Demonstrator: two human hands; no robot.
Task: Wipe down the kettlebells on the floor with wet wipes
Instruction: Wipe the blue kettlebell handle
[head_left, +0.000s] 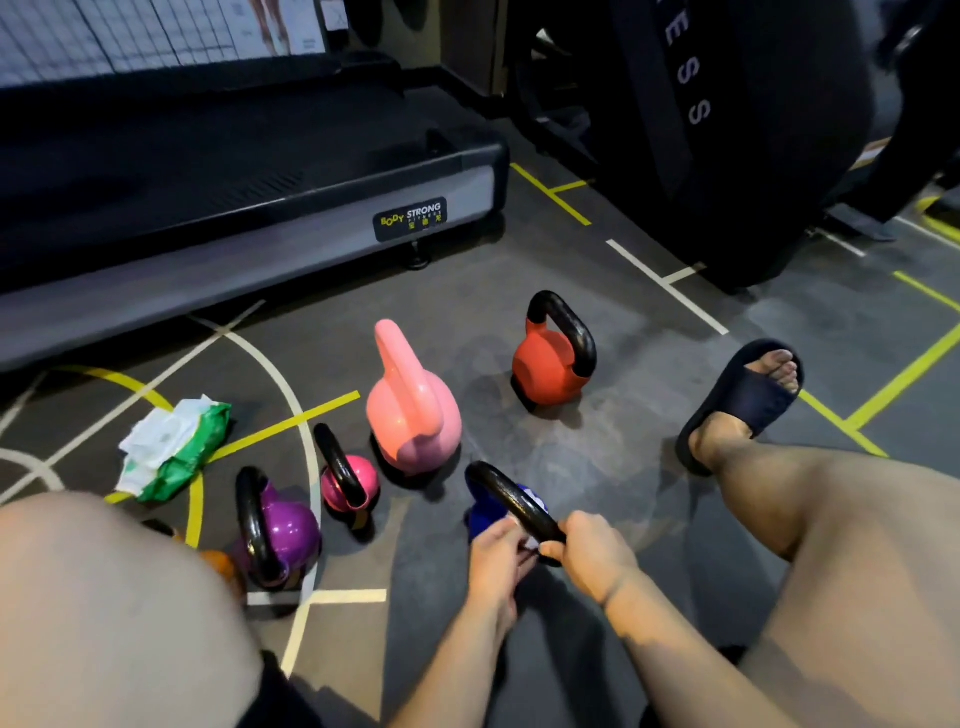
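Wet wipes pack (174, 447) lying open on floor (597, 457), toward left edge. Purple kettlebell (283, 535), magenta kettlebell (353, 480) and pink kettlebell (413, 415) standing upright in row running rightward, none touching. Blue kettlebell (485, 506) sitting mid-floor, nearest person. Left hand (498, 561) pressing against its blue body below handle; grip not discernible. Right hand (592, 553) curling fingers round its black handle, gripping it. Red kettlebell (550, 364) standing well apart, farther back.
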